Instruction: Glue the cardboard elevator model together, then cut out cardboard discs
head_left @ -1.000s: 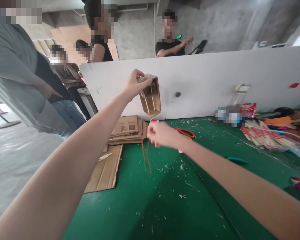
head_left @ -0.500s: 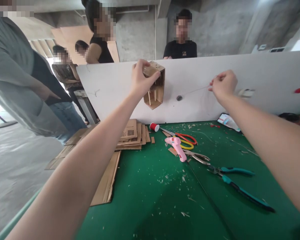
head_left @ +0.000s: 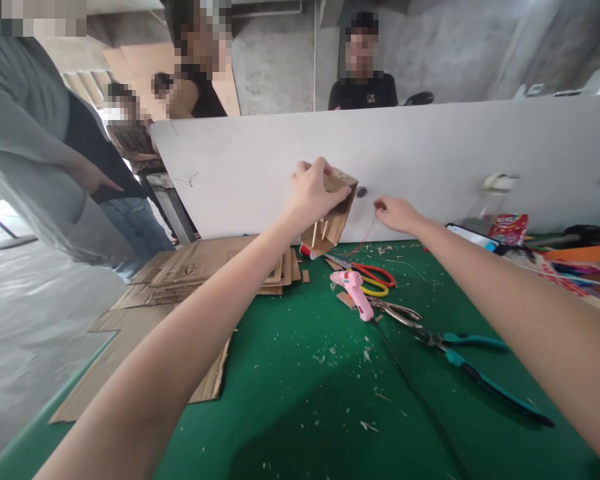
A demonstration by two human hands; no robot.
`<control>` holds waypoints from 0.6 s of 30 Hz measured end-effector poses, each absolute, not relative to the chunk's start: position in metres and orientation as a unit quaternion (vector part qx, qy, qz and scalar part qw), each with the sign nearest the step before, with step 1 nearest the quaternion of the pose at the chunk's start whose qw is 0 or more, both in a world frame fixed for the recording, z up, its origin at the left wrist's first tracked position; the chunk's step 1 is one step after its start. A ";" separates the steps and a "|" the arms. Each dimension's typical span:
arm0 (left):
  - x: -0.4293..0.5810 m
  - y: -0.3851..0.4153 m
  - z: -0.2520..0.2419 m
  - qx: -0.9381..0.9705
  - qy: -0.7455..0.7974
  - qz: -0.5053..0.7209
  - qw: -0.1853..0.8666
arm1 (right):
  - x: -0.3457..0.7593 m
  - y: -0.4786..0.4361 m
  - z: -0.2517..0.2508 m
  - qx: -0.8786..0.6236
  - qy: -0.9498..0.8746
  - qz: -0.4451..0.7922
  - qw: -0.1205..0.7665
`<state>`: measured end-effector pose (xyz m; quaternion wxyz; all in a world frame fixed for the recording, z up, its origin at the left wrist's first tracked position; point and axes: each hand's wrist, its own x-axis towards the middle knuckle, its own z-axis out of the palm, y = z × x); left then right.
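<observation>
My left hand grips a small cardboard box with wooden sticks inside, held in the air just above the far edge of the green table. My right hand is to the right of the box, its fingers pinched on a thin red thread that hangs slack toward the box. A red thread spool lies on the table under the box.
A pink glue gun, red and yellow scissors and teal pliers lie on the table. Flat cardboard sheets are stacked at left. A white partition stands behind; several people stand beyond it and at left.
My left hand has lowered the box and moved it right. My right hand has come down and in from the far right toward the box, and the thread now hangs slack.
</observation>
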<state>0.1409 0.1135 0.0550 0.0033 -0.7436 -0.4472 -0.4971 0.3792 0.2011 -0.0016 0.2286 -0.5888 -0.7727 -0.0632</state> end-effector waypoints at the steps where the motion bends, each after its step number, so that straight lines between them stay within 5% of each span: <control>1: 0.141 0.115 0.047 -0.740 -0.465 -0.487 0.000 | 0.374 0.202 -0.006 -0.581 -0.782 -0.059 0.217; 18: 0.135 0.150 -0.002 -0.702 -0.576 -0.418 -0.010 | 0.348 0.197 -0.045 -0.592 -0.801 0.037 0.077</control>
